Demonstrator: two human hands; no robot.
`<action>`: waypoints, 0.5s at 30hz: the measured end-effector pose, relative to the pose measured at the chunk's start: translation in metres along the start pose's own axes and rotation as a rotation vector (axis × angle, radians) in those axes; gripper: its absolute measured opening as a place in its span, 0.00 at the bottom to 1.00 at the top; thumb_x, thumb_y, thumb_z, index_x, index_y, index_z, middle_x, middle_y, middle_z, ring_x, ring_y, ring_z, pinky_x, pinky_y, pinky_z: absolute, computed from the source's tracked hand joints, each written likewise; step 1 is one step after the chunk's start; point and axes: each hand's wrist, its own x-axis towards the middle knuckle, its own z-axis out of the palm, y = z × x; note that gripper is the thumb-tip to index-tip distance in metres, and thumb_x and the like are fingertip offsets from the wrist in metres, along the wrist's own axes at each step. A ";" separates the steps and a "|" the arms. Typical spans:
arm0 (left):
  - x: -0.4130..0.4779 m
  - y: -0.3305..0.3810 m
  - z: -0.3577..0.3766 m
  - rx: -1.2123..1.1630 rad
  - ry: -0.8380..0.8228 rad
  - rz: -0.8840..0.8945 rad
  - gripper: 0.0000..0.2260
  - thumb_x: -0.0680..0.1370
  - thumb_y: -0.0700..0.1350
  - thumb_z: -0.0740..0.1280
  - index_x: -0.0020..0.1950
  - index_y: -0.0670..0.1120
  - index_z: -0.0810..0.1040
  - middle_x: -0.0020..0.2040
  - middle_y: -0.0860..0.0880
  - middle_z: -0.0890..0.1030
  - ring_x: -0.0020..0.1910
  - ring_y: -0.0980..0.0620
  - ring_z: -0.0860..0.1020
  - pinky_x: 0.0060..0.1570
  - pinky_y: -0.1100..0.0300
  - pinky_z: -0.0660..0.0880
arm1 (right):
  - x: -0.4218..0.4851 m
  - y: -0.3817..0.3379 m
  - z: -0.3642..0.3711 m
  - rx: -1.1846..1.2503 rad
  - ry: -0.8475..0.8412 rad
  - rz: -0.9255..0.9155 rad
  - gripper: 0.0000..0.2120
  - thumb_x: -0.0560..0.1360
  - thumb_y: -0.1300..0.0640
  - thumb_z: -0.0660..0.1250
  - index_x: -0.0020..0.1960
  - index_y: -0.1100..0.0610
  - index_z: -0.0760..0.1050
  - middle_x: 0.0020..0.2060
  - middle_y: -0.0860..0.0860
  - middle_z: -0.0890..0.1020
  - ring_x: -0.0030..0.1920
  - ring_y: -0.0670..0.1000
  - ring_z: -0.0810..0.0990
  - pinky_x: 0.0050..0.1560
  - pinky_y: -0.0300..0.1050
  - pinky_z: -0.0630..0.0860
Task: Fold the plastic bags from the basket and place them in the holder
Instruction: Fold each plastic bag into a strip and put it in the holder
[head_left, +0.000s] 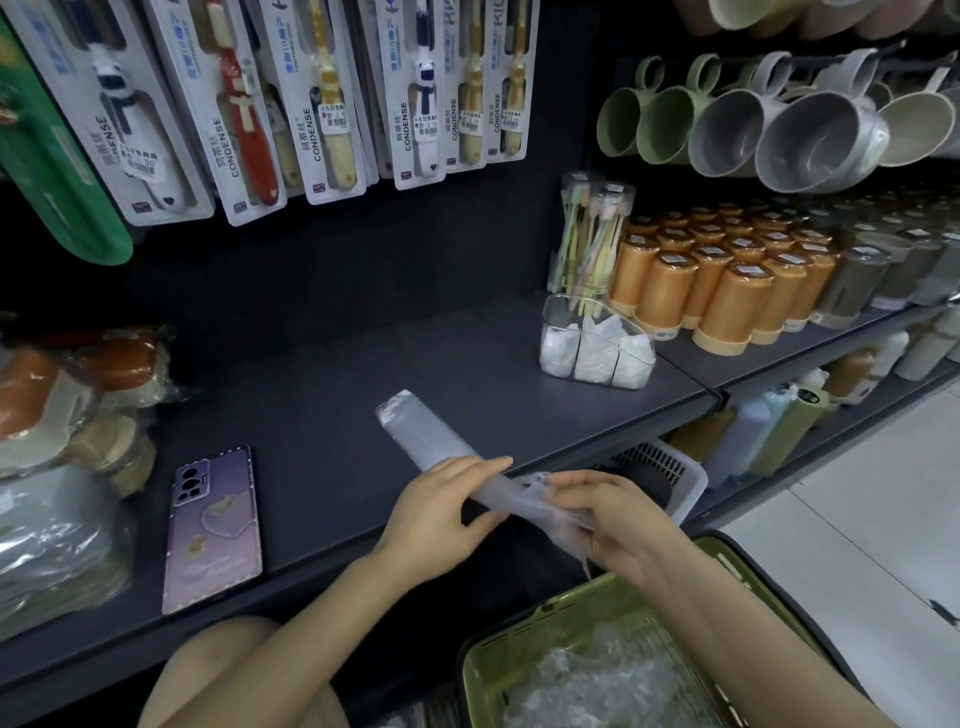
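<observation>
A clear plastic bag (431, 434), folded into a long narrow strip, lies slanted on the dark shelf (332, 374). My left hand (441, 512) rests on the strip's middle with straight fingers laid across it. My right hand (618, 525) pinches the strip's near end by the handles. The green basket (498, 660) at the lower right holds more crumpled clear bags (592, 675). The clear holder (597, 343) stands on the shelf at the right with folded white bags in its compartments.
A phone in a purple case (213, 525) lies on the shelf to the left. Wrapped goods are piled at the far left. Orange cups (727, 280) and a toothbrush pack stand behind the holder. A white basket (660, 467) sits below the shelf edge.
</observation>
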 end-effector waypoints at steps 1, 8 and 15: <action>0.002 0.003 0.001 -0.001 0.051 -0.017 0.20 0.73 0.52 0.67 0.65 0.51 0.78 0.56 0.54 0.82 0.54 0.58 0.77 0.52 0.62 0.75 | -0.001 -0.005 0.002 0.014 -0.045 -0.002 0.05 0.77 0.70 0.62 0.46 0.66 0.76 0.30 0.57 0.82 0.26 0.51 0.81 0.24 0.39 0.75; 0.026 0.001 -0.007 -0.292 0.159 -0.542 0.06 0.78 0.41 0.65 0.53 0.45 0.80 0.35 0.46 0.79 0.35 0.49 0.77 0.39 0.56 0.74 | 0.017 -0.053 0.022 0.077 -0.085 -0.122 0.09 0.81 0.62 0.56 0.55 0.62 0.75 0.39 0.57 0.83 0.29 0.52 0.81 0.29 0.42 0.80; 0.043 -0.013 -0.025 -0.760 0.082 -0.777 0.06 0.80 0.44 0.64 0.57 0.50 0.75 0.55 0.48 0.81 0.54 0.50 0.80 0.58 0.49 0.77 | 0.054 -0.028 0.064 -0.376 -0.101 -0.149 0.17 0.76 0.60 0.70 0.63 0.62 0.73 0.44 0.56 0.80 0.29 0.49 0.77 0.30 0.41 0.79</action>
